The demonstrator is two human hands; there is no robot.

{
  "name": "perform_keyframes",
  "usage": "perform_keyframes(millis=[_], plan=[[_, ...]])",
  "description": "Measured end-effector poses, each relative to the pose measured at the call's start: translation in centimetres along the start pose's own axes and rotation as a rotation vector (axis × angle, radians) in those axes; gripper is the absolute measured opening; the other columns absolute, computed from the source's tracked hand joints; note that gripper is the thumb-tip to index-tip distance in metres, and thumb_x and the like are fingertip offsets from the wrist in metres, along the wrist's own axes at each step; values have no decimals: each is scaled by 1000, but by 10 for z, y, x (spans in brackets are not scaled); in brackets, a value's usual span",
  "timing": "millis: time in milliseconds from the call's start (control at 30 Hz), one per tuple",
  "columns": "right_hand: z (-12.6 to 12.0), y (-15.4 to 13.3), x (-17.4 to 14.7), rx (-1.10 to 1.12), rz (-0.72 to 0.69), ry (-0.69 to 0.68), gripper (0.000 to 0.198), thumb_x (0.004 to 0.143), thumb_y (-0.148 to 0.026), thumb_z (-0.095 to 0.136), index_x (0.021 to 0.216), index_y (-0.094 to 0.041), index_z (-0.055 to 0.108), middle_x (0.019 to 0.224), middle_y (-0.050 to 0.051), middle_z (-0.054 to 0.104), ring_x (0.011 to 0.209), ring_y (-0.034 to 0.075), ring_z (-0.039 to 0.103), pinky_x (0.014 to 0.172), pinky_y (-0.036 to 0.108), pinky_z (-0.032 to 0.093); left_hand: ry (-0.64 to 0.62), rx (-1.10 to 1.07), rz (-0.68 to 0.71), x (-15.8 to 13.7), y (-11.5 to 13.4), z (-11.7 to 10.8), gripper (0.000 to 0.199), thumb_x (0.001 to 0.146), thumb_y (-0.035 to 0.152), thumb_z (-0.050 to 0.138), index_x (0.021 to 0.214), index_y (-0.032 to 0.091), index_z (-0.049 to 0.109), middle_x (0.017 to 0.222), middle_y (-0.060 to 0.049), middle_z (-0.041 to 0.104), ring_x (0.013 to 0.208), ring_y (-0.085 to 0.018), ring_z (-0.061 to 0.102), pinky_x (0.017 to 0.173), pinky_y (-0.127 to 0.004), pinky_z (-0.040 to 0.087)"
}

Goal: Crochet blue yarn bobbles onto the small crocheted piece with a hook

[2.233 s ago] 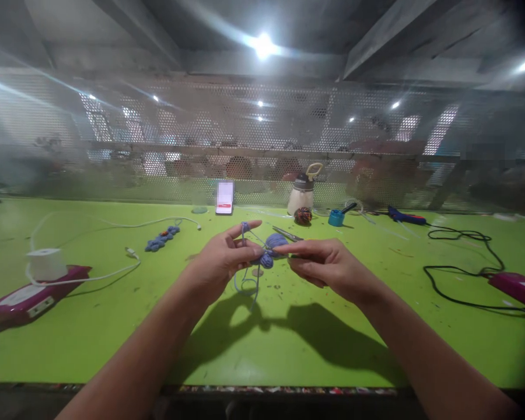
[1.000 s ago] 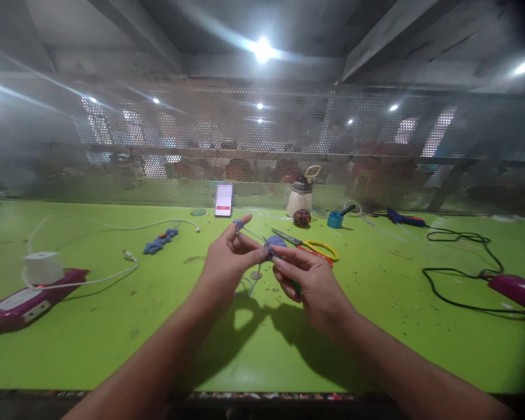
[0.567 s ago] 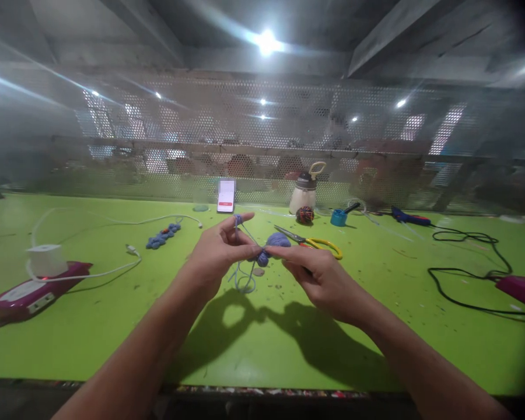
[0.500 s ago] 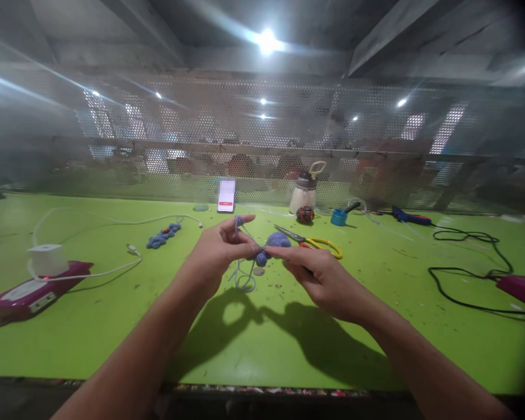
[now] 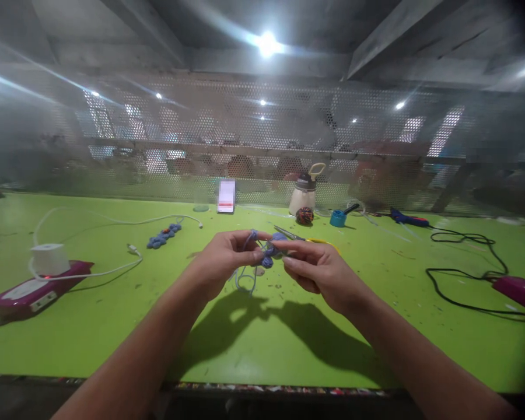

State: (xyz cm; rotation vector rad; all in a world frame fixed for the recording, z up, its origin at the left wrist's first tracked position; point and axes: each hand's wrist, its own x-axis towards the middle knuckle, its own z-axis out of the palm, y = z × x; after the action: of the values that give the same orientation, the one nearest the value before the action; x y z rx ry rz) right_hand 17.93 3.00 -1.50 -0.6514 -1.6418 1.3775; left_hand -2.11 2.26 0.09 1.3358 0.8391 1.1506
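Note:
My left hand (image 5: pixel 230 256) pinches a small blue-purple yarn piece (image 5: pixel 267 262) between thumb and fingers, with a strand looped over its index finger. Loose yarn (image 5: pixel 245 286) hangs in a loop below it. My right hand (image 5: pixel 319 265) has its index finger and thumb at the right side of the piece; its other fingers curl under. Whether a thin tool is in it cannot be made out. Just behind the fingers lies a ball of the same yarn (image 5: pixel 280 237), partly hidden. Scissors with yellow handles (image 5: pixel 289 233) lie beyond my right hand, which covers part of them.
On the green table (image 5: pixel 126 326) lie a finished-looking blue yarn strip (image 5: pixel 164 235), a purple power strip (image 5: pixel 21 294) with a white charger (image 5: pixel 50 259), a phone (image 5: pixel 226 195), a bottle (image 5: pixel 303 195), a dark-red ball (image 5: pixel 305 216), blue tape (image 5: pixel 338 219) and a glue gun (image 5: pixel 409 218).
Both hands have shifted slightly right and the left index finger has lowered toward the piece. The right index finger and thumb are now more apart, and the right hand covers more of the scissors.

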Motion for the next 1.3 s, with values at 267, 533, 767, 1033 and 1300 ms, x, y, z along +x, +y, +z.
perform_keyframes(millis=[267,533,767,1033,1300], plan=[[3,6,2,-5,65,106,41,77,-27,68,118,-17,70,49,-9,38,41,5,24,40,21,16,93,4,-55,-1,5,7,27,61,12,78,88,13,76,71,-4,71,68,-16,62,74,-34,47],[9,6,0,-489,-161,255,36,84,-23,57,115,-15,73,53,-3,44,47,9,26,43,24,21,200,-194,14,-1,-4,15,13,62,9,74,74,13,71,68,-3,65,68,-15,60,62,-28,46],[13,6,2,-76,56,218,46,76,-26,65,120,-12,68,50,-8,40,40,5,25,40,22,18,178,-134,0,3,-12,11,20,60,7,75,67,14,58,60,0,60,60,-12,57,65,-29,44],[9,3,3,0,105,140,41,75,-24,70,114,-14,71,47,-8,43,39,4,28,38,20,15,140,-23,115,6,-10,5,111,59,5,78,152,18,18,72,-1,70,65,-15,62,63,-28,45],[6,4,5,1,131,113,37,76,-24,70,111,-14,72,47,-7,45,37,4,26,38,20,14,122,-47,83,1,-3,8,117,59,2,76,154,15,9,69,-2,72,63,-16,64,62,-27,45]])
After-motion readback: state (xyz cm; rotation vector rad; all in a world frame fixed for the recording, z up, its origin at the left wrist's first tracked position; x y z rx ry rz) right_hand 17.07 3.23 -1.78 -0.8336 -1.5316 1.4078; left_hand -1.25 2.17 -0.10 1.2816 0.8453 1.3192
